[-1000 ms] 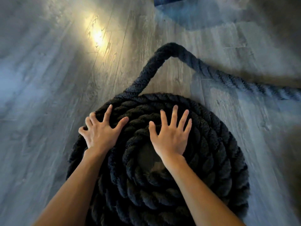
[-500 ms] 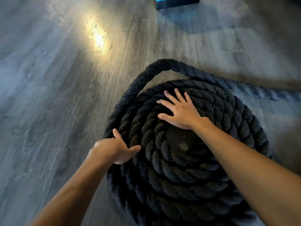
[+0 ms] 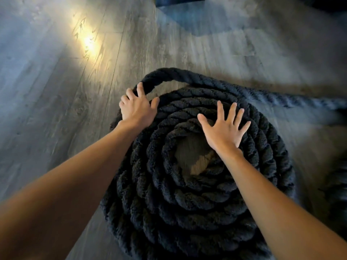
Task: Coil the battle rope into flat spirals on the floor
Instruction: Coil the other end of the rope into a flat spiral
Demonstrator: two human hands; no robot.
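Note:
A thick black battle rope (image 3: 187, 199) lies wound in a flat spiral of several turns on the grey wood floor, with a small gap of bare floor at its centre. The outermost strand (image 3: 187, 76) arcs loosely past the far edge and trails off to the right. My left hand (image 3: 137, 107) is at the spiral's far left edge, its fingers curled over that loose outer strand. My right hand (image 3: 223, 130) lies flat with fingers spread on the inner turns, just right of the centre gap.
Grey wood-plank floor (image 3: 56, 128) stretches to the left and beyond the coil, with a bright light patch (image 3: 88, 42) at the far left. A dark blue object (image 3: 178, 0) sits at the top edge. More dark rope shows at the right edge (image 3: 338, 184).
My left hand moved from the near-left side of the coil up to the far-left edge and took hold of the loose outer strand. My right hand shifted right and spread flat.

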